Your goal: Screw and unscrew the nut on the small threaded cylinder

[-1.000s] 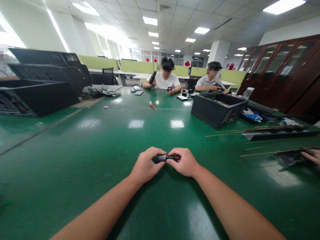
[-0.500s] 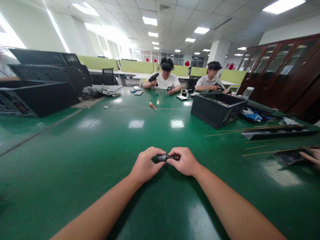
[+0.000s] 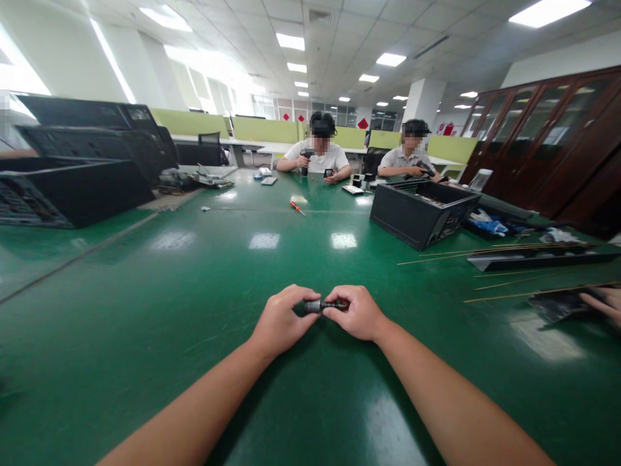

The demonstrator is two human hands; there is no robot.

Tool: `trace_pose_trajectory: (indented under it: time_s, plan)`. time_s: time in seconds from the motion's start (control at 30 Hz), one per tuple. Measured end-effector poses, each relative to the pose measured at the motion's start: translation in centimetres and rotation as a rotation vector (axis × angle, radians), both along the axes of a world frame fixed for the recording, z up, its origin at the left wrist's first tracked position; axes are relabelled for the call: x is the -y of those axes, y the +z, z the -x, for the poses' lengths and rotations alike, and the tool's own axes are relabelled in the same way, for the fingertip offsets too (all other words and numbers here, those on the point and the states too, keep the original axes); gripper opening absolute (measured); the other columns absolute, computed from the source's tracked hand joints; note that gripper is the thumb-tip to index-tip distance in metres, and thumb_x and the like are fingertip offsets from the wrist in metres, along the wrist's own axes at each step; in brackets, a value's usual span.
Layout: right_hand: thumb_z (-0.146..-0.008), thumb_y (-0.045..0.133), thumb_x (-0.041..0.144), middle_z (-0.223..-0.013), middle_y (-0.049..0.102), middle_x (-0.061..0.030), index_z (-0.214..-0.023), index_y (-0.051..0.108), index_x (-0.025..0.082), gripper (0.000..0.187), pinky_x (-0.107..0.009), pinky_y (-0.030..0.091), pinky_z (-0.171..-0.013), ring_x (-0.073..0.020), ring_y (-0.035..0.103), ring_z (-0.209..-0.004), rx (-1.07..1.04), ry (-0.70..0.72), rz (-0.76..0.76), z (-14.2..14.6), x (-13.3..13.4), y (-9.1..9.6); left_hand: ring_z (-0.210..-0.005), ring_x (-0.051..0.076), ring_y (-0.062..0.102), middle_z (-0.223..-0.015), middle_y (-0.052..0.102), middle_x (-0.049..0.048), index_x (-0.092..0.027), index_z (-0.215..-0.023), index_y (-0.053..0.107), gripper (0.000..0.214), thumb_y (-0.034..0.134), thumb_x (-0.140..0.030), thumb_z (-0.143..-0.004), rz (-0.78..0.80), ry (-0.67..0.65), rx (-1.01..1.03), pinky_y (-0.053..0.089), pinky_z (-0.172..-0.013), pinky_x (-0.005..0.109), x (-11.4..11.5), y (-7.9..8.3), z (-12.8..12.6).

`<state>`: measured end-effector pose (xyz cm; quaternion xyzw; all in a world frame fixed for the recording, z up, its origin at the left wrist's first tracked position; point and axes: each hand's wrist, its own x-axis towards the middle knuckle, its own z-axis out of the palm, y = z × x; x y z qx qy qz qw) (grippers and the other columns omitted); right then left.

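Observation:
Over the green table, both my hands meet at a small part held level between them. My left hand pinches a short silver-grey metal cylinder, like a small motor's casing, between thumb and fingers. Opposite it, my right hand grips a narrower dark, shaft-like piece with some reddish colour at its right end. The two pieces lie end to end; I cannot tell whether they are joined. My fingers cover much of both.
An orange screwdriver lies ahead. Black computer cases stand at left and right. Thin brass-coloured rods lie at right, near another person's hand. Two people sit opposite, one holding a power drill.
My hands and the part between them stay almost still. Across the table, a person's drill has swung from tilted to more upright.

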<state>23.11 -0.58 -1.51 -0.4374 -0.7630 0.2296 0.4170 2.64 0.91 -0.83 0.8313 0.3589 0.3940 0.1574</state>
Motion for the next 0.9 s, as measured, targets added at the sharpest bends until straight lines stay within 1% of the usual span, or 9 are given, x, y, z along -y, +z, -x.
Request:
trace_pose_trajectory:
  time_s: [0.17, 0.33, 0.43, 0.57, 0.9]
  plan:
    - [-0.076, 0.071, 0.021, -0.068, 0.065, 0.0013, -0.078, 0.070, 0.018, 0.004, -0.023, 0.038, -0.058, -0.0122, 0.054, -0.060, 0.005, -0.009, 0.000, 0.00, 0.08, -0.17, -0.089, 0.019, 0.067, -0.095, 0.072, 0.0047, -0.021, -0.097, 0.069, 0.019, 0.070, -0.022, -0.078, -0.008, 0.002, 0.010, 0.053, -0.082, 0.031, 0.02, 0.02, -0.07]
    - [-0.076, 0.073, 0.025, -0.069, 0.065, 0.0012, -0.079, 0.070, 0.018, 0.009, -0.023, 0.038, -0.058, -0.0124, 0.054, -0.060, 0.009, -0.024, -0.008, 0.09, 0.11, -0.08, -0.090, 0.019, 0.066, -0.096, 0.071, 0.0041, -0.021, -0.097, 0.069, 0.020, 0.069, -0.018, -0.077, -0.006, -0.002, 0.019, 0.052, -0.083, 0.031, -0.03, 0.06, -0.09]
    - [-0.077, 0.072, 0.024, -0.070, 0.067, 0.0007, -0.078, 0.070, 0.018, 0.006, -0.024, 0.039, -0.060, -0.0129, 0.056, -0.062, 0.013, -0.020, -0.009, 0.11, 0.07, 0.04, -0.090, 0.019, 0.066, -0.096, 0.071, 0.0042, -0.021, -0.096, 0.069, 0.019, 0.069, -0.019, -0.077, -0.003, -0.009, 0.017, 0.052, -0.083, 0.031, -0.03, 0.13, -0.10]
    - [-0.076, 0.072, 0.023, -0.069, 0.066, 0.0004, -0.078, 0.070, 0.018, 0.006, -0.024, 0.039, -0.058, -0.0128, 0.055, -0.061, -0.002, -0.028, 0.005, 0.06, 0.03, 0.06, -0.091, 0.020, 0.066, -0.097, 0.071, 0.0052, -0.021, -0.096, 0.070, 0.018, 0.069, -0.022, -0.078, 0.001, -0.004, 0.025, 0.052, -0.083, 0.032, -0.04, 0.16, -0.08]
    - [-0.076, 0.071, 0.023, -0.068, 0.065, 0.0003, -0.079, 0.070, 0.018, 0.006, -0.023, 0.038, -0.055, -0.0123, 0.054, -0.058, -0.045, -0.024, 0.034, -0.01, 0.07, 0.13, -0.090, 0.018, 0.066, -0.096, 0.071, 0.0029, -0.022, -0.097, 0.069, 0.020, 0.071, -0.019, -0.077, -0.013, 0.007, 0.025, 0.051, -0.082, 0.030, -0.15, -0.03, 0.04]
